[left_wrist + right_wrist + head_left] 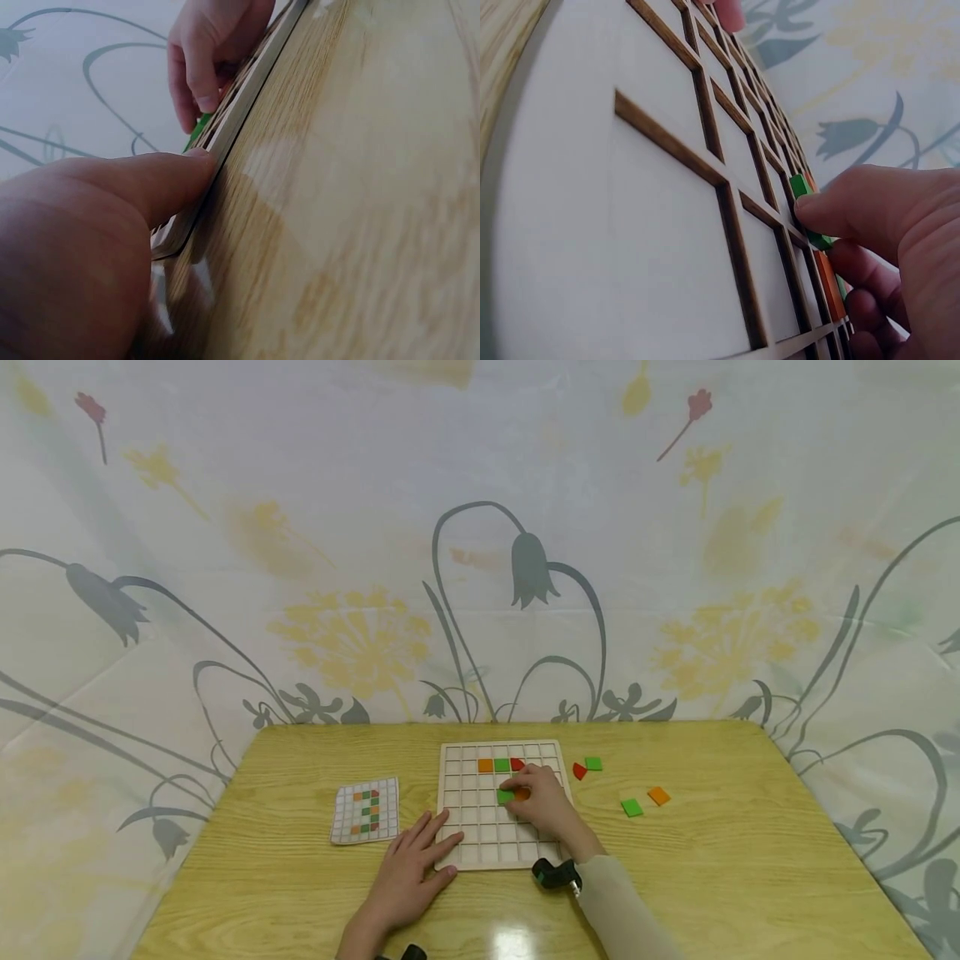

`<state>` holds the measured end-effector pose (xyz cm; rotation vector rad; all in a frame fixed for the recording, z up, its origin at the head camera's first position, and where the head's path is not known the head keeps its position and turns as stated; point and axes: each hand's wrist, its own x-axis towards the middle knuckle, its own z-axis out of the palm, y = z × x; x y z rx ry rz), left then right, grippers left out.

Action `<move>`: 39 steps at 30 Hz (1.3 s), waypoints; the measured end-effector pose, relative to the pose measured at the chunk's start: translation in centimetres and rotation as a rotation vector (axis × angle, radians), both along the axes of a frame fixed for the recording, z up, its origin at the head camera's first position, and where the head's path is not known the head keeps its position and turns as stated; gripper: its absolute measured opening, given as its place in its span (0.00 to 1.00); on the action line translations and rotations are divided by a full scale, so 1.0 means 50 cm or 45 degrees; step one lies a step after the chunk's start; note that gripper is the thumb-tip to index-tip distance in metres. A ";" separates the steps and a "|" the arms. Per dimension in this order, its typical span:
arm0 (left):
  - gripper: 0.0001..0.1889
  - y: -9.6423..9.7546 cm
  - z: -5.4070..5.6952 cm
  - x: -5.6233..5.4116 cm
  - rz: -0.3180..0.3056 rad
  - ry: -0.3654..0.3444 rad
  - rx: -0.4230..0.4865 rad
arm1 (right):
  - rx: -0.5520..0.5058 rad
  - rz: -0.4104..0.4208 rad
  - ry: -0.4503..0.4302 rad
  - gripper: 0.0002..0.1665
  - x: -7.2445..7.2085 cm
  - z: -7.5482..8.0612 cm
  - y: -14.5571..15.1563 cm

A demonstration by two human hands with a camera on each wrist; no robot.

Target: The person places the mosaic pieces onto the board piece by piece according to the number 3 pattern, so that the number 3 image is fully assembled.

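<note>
Surface (247, 885): wood-grained, and we see its far edge meet a flowered backdrop (480, 460).
Board (471, 832): a pale grid near the middle of the surface's far edge.
Left hand (411, 870): fingers straight and spread, resting at the board's near-left corner.
Right hand (545, 802): thumb and finger pinch a green tile (810, 214) at the grid (whether it is seated, we cannot tell), beside an orange piece (522, 794).
Printed card (365, 811): toward the surface's left edge.
Loose pieces (632, 808): four, off the board's right edge.

Matt wooden board (488, 833), glossy table (247, 877)
</note>
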<state>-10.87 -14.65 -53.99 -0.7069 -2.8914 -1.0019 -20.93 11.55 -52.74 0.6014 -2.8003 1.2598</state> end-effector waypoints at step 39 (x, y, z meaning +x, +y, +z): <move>0.24 -0.001 0.004 -0.001 -0.004 0.026 -0.012 | -0.165 0.074 -0.092 0.16 -0.008 -0.002 0.037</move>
